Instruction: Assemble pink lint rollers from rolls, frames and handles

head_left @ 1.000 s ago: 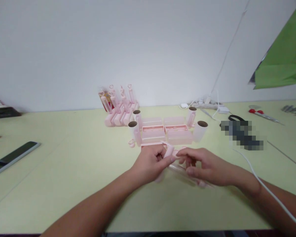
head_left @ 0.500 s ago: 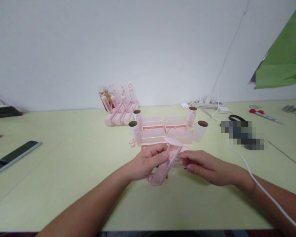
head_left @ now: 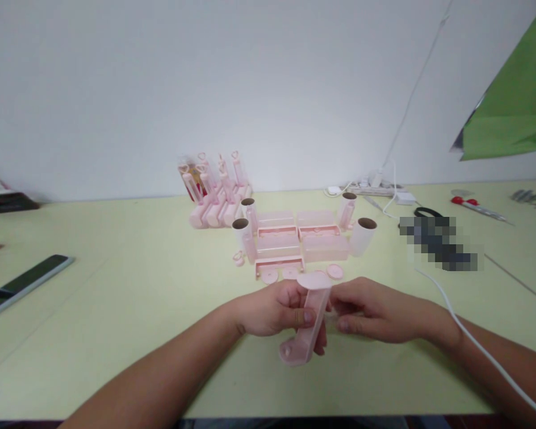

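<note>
together left hand (head_left: pixel 271 310) and right hand (head_left: pixel 377 311) hold a pink holder (head_left: pixel 309 325).

Pale yellow-green counter (head_left: pixel 116 310) against a white wall (head_left: pixel 205 89). Left: smartphone (head_left: pixel 22 285) lying flat; dark flat device (head_left: pixel 9 202) at the wall. Centre rear: cluster of upright pink heart-topped handles (head_left: pixel 217 190); just beside it, pink trays (head_left: pixel 295 235) in two rows, flanked by cardboard-core rolls (head_left: pixel 363 236); small pink discs (head_left: pixel 335 271) in front. Right: white power strip (head_left: pixel 375 189), red-handled scissors (head_left: pixel 477 208), hanging green cloth (head_left: pixel 513 113), white cable (head_left: pixel 442 292).
</note>
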A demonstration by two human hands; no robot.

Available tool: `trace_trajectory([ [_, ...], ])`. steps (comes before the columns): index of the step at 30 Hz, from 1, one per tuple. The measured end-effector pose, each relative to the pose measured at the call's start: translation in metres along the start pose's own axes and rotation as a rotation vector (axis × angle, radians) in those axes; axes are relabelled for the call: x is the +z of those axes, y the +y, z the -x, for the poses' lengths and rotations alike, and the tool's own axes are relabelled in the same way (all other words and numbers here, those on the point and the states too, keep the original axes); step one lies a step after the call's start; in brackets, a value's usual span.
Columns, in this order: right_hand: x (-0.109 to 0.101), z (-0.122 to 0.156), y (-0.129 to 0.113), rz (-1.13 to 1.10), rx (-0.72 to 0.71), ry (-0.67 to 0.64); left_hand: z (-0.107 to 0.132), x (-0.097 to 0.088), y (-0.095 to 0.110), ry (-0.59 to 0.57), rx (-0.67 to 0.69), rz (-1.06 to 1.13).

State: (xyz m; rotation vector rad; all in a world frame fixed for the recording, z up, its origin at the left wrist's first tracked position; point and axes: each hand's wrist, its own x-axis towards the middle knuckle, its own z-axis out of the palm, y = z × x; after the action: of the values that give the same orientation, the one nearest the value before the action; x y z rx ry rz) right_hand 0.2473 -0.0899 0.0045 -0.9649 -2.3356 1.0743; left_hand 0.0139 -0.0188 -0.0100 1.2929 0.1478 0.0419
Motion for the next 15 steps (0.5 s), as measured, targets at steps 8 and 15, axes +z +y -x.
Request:
trace_trajectory([
  [8,-0.007,0.005,-0.017,0.164,0.093,0.073,-0.001,0.014,0.007,0.241,0.113,-0.024],
  [15,-0.003,0.009,-0.025,0.236,0.081,0.122,-0.002,0.017,0.005,0.233,0.083,0.080],
])
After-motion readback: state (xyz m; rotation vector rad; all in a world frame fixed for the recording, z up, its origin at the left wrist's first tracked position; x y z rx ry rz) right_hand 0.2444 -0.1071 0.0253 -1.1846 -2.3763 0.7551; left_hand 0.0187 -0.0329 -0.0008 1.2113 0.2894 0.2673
